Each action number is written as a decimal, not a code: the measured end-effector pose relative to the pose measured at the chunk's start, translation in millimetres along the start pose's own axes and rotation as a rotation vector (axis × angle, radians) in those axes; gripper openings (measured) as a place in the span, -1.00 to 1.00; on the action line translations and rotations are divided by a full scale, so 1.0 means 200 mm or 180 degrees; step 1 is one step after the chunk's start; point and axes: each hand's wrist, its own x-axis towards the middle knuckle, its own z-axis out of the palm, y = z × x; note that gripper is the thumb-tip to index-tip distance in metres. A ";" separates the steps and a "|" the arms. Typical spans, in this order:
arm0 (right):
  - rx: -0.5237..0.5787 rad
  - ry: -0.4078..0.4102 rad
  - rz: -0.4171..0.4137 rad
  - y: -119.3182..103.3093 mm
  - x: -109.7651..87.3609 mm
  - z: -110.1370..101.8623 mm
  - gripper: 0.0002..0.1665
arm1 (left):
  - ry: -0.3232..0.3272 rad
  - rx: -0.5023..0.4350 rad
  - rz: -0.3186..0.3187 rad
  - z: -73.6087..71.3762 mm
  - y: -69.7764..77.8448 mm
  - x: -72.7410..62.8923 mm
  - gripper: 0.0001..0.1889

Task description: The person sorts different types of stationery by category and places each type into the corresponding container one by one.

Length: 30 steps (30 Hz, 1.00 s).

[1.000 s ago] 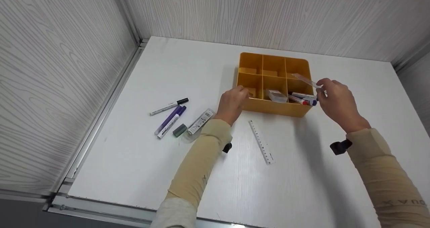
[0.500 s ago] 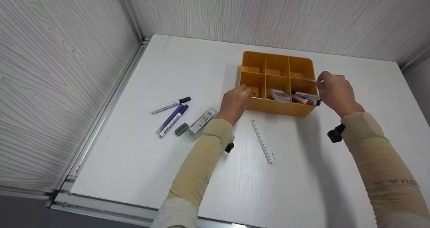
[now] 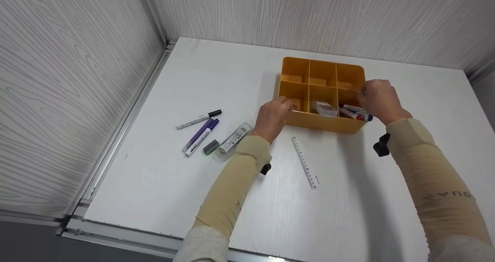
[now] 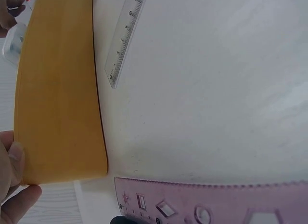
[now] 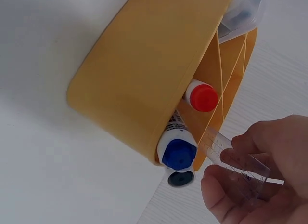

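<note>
My left hand (image 3: 273, 117) grips the front left corner of a yellow divided box (image 3: 325, 123), thumb and fingers on either side of its wall. Between the thumb and fingers of my right hand (image 5: 262, 171) is a clear ruler (image 5: 224, 149), pinched at the box's right side. The ruler's far end reaches over the right-hand compartments; which one it enters I cannot tell. Markers with red (image 5: 204, 98) and blue (image 5: 179, 154) caps lean in the front right compartment. A clear plastic case (image 3: 325, 109) sits in the front middle one.
Another clear ruler (image 3: 305, 163) lies before the box. Left of it are a black-capped marker (image 3: 199, 119), purple markers (image 3: 200, 137), a green block (image 3: 211, 147) and a clear pack (image 3: 235, 137). A pink stencil ruler (image 4: 211, 202) lies near my left wrist. Panels stand behind and left.
My right hand has moved left and slightly back, bringing the clear ruler closer in over the box's right side. My left hand keeps its grip on the corner. The view has shifted slightly.
</note>
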 end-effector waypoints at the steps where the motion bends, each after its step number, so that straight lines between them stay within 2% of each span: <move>1: 0.0014 -0.0023 0.0010 0.00 0.01 0.00 -0.62 | 0.0001 -0.0008 -0.0002 0.00 0.00 0.00 -0.82; 8: 0.0111 -0.0166 0.0021 -0.02 0.05 0.02 -0.61 | -0.0020 -0.0047 -0.0034 0.00 0.00 -0.01 -0.83; 15: 0.0003 -0.0085 -0.0293 0.00 0.06 0.06 -0.63 | 0.0042 0.0114 0.0032 0.00 0.00 -0.01 -0.86; 21: 0.0019 -0.0254 -0.0177 0.00 0.06 0.07 -0.59 | 0.0001 0.0060 0.0002 0.00 0.00 -0.02 -0.85; 30: 0.0048 -0.0249 -0.0209 0.01 0.05 0.07 -0.57 | 0.0006 0.0040 -0.0046 0.01 0.00 -0.01 -0.82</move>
